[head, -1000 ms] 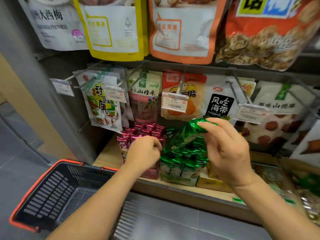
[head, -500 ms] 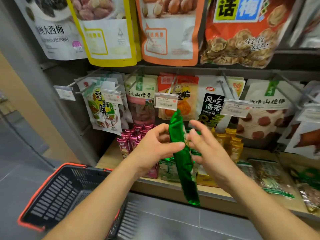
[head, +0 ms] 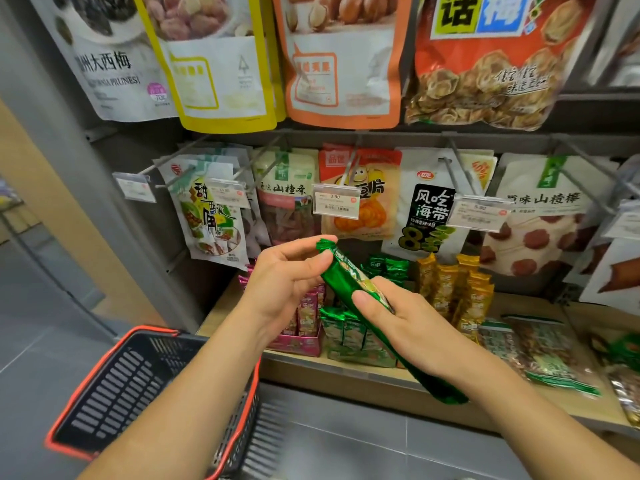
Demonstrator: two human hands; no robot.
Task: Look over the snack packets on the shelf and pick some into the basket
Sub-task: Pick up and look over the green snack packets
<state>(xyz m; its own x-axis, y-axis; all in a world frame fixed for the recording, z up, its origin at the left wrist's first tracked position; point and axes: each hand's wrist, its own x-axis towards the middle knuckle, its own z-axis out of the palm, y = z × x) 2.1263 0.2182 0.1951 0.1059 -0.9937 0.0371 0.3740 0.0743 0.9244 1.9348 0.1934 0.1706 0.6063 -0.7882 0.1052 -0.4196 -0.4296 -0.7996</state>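
A long green foil snack packet (head: 341, 277) slants from upper left to lower right in front of the shelf. My left hand (head: 280, 284) pinches its crimped top end. My right hand (head: 403, 318) grips its middle, thumb on the front; the lower end sticks out below that wrist. Both hands are over the wooden shelf (head: 377, 375). A black basket with an orange rim (head: 117, 393) hangs at the lower left under my left forearm; no packets show in its visible part. More green packets (head: 346, 329) stand in a box on the shelf.
Pink packets (head: 306, 315) stand left of the green box, and gold packets (head: 460, 292) to its right. Flat bags (head: 540, 351) lie further right. Snack bags hang on pegs (head: 287, 199) with price tags (head: 335, 202) above. A grey upright (head: 79, 168) bounds the shelf at left.
My right hand pulled the green packet out of the box, and my left hand left the pink packets to take its top. The packet has since tilted from upright to slanted.
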